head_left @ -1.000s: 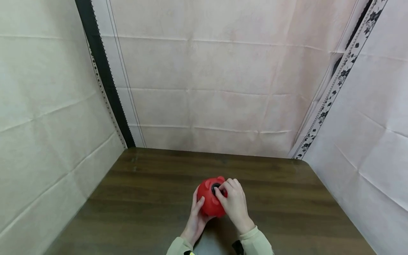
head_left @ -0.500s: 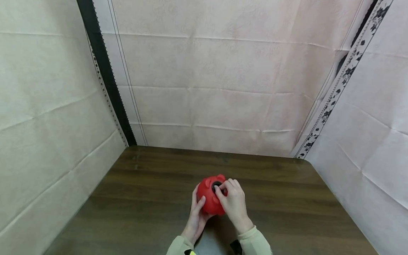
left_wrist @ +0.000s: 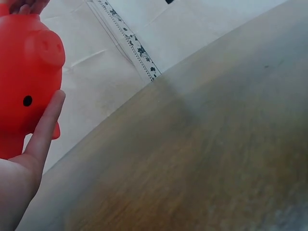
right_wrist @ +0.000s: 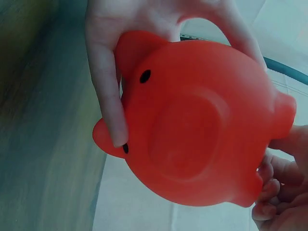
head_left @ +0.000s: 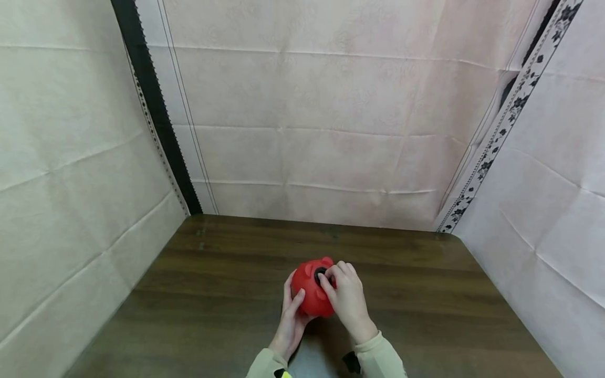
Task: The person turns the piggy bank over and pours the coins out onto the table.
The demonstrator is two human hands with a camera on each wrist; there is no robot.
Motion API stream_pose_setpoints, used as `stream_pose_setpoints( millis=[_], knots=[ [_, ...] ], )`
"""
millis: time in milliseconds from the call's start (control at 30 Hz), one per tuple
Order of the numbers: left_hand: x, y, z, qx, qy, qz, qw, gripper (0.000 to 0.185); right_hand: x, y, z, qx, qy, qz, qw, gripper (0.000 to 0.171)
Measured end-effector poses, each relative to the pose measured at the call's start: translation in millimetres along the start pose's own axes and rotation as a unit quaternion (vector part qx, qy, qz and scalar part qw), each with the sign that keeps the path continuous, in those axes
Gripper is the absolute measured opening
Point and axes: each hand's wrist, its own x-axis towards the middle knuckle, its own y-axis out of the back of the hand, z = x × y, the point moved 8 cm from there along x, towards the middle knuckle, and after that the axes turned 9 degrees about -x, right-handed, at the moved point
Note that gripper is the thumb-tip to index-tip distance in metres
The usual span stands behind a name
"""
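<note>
A red piggy bank (head_left: pixel 307 287) is held up over the table, its belly turned toward my right hand. My left hand (head_left: pixel 289 329) grips it from the left side, thumb and fingers spread round the body. On the belly sits a round black plug (head_left: pixel 319 274). Thumb and fingers of my right hand (head_left: pixel 350 300) pinch at this plug. In the left wrist view the pig's snout (left_wrist: pixel 50 47) and one black eye (left_wrist: pixel 27 100) show. From the right wrist, the pig's face (right_wrist: pixel 185 134) and ears are visible, and the plug is hidden behind the body and fingers.
Beneath the hands lies a brown wood-grain table (head_left: pixel 227 294). Pale creased cloth (head_left: pixel 302 115) hangs behind it and along both sides. A dark strip (head_left: pixel 156 105) runs down the left corner, and a floral border (head_left: pixel 503 128) down the right.
Both hands keep nearly the same hold on the piggy bank and its plug. The pig and hands sit very slightly higher in the head view, as does the table's back edge.
</note>
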Motion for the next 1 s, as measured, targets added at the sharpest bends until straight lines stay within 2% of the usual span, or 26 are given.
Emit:
stream_pose_setpoints(
  millis=[367,500,633,700,800,933,1000],
  knots=[
    [0.6,2.3,9.0,0.027,-0.022,0.013,0.9993,0.062,2.6,-0.5,-5.0,-0.002,0.001,0.022,1.000,0.015],
    [-0.1,1.8,8.7,0.016,-0.027,0.004,0.9995,0.060,1.8,0.3,-5.7,-0.001,0.000,0.032,0.999,0.014],
    [-1.3,0.8,4.7,0.015,-0.017,-0.006,0.9997,0.060,-0.1,0.7,-6.1,-0.002,0.006,0.034,0.999,0.014],
    [-1.2,1.2,3.1,0.020,-0.009,-0.004,0.9998,0.061,0.9,0.5,-7.8,0.001,0.021,0.028,0.999,0.016],
    [-0.2,1.7,1.9,0.026,0.002,0.000,0.9997,0.063,4.4,-0.9,-13.0,0.001,0.070,0.011,0.997,0.017],
    [-0.6,0.2,-2.5,0.043,0.020,-0.005,0.9989,0.065,5.0,-1.3,-18.6,0.007,0.145,-0.007,0.989,0.020],
    [-1.2,-0.5,-4.9,0.048,0.028,-0.009,0.9984,0.065,3.8,-0.6,-18.6,0.017,0.167,-0.013,0.986,0.022]
  ],
)
